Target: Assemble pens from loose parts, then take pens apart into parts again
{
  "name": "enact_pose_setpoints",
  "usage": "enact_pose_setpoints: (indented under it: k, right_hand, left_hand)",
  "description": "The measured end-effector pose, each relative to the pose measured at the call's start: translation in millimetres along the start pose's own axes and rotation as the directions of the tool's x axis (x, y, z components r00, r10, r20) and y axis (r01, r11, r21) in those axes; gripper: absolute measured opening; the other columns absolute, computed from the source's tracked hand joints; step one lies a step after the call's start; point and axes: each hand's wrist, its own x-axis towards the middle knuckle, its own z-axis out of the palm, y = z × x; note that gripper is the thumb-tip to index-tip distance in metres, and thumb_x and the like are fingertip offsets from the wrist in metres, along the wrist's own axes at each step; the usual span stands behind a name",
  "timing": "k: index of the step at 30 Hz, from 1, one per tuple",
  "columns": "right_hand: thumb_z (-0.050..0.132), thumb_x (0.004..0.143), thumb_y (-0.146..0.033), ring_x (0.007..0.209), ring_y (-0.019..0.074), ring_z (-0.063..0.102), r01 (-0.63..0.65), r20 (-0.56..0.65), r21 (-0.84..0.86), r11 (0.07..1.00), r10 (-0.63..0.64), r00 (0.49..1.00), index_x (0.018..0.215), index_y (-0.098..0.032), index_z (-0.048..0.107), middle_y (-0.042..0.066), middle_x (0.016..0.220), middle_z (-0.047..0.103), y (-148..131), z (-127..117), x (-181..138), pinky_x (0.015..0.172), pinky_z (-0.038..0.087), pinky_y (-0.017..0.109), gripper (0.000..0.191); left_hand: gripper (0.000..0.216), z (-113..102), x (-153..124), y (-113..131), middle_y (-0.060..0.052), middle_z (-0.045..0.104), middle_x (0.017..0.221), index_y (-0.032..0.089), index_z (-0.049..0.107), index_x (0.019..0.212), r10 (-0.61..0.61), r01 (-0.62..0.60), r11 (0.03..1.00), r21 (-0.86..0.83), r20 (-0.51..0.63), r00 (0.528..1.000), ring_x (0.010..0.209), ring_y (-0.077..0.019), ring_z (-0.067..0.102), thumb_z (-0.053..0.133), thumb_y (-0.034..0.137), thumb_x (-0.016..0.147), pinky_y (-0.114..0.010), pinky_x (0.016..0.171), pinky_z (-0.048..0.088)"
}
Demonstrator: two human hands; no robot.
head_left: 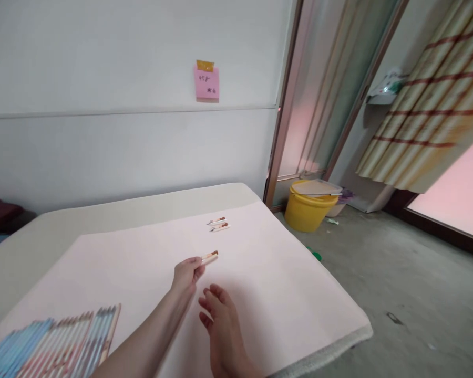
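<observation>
My left hand [187,274] is closed around one end of a pale pen [210,256] with a brown tip, held above the pink sheet [142,252]. A second pale strip runs along it, and I cannot tell whether that is another pen or the pen's clip. Just below and to the right, my right hand [223,320] is empty, its fingers curved and apart. Beyond both hands, two similar pens [219,227] lie side by side on the sheet. At the lower left is a row of several pens [59,341] in blue, white-pink and grey, partly hidden by my left forearm.
The bed-like table's padded edge [327,357] drops to a concrete floor [378,273] on the right. A yellow bucket [307,212] stands past the far right corner. A pink note [207,84] is taped to the white wall behind. Dark red items [2,214] sit at far left.
</observation>
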Motion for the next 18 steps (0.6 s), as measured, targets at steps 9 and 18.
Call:
enact_pose_setpoints:
  k: [9, 18]
  right_hand:
    - [0.059, 0.068, -0.026, 0.074, 0.0149, 0.057, -0.070, -0.077, 0.187, 0.980, 0.086, 0.993, 0.094, -0.017, 0.053, 0.006, 0.094, 0.060, -17, 1, 12, 0.063, 0.042, 0.025, 0.028]
    - [0.064, 0.051, -0.023, 0.051, 0.0110, 0.056, -0.153, -0.026, 0.274, 0.949, 0.167, 0.986, 0.083, -0.017, 0.050, 0.003, 0.080, 0.060, -5, -2, 29, 0.040, 0.029, 0.018, 0.035]
  left_hand:
    - [0.032, 89, 79, -26, -0.009, 0.056, 0.110, 0.015, 0.053, 0.112, 0.062, -0.054, 0.991, 0.125, -0.056, 0.997, 0.091, -0.0185, 0.057, 0.052, 0.031, 0.084, -0.038, 0.075, 0.050]
    - [0.034, 111, 111, -32, -0.009, 0.055, 0.113, 0.015, 0.052, 0.114, 0.137, -0.123, 0.957, 0.261, -0.032, 0.990, 0.094, -0.0196, 0.057, 0.052, 0.032, 0.084, -0.040, 0.078, 0.049]
